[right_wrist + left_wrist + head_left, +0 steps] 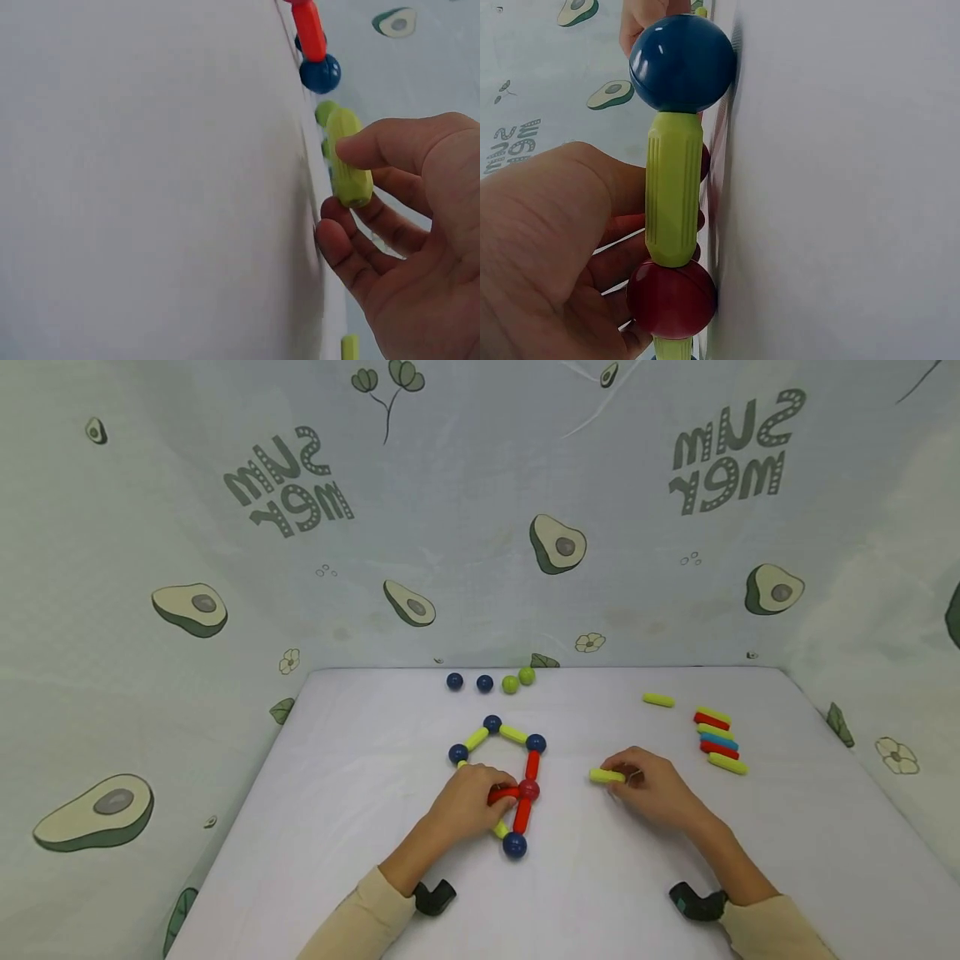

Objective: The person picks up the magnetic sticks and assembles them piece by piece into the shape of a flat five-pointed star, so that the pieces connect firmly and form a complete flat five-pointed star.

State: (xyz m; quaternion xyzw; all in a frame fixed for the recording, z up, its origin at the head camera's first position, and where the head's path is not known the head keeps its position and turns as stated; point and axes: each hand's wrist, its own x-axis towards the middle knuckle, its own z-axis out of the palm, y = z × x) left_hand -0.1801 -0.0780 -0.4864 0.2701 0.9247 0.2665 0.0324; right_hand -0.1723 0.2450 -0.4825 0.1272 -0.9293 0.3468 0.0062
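My left hand (467, 802) pinches a red rod (503, 794) that joins a red ball (528, 790) in the ring of rods and balls on the table. Red rods run from that ball to a blue ball (536, 743) and a nearer blue ball (514, 846). In the left wrist view a yellow-green rod (673, 187) links a blue ball (682, 64) to another red ball (671, 298), in front of the palm. To the right of the ring, my right hand (654, 785) holds a loose yellow-green rod (606, 776) between thumb and fingers.
Loose blue balls (484, 683) and green balls (510, 684) line the table's far edge. At the right lies a stack-like row of yellow, red and blue rods (718, 740), with a single yellow-green rod (658, 700) behind. A patterned cloth (480, 543) hangs beyond the white table (337, 735).
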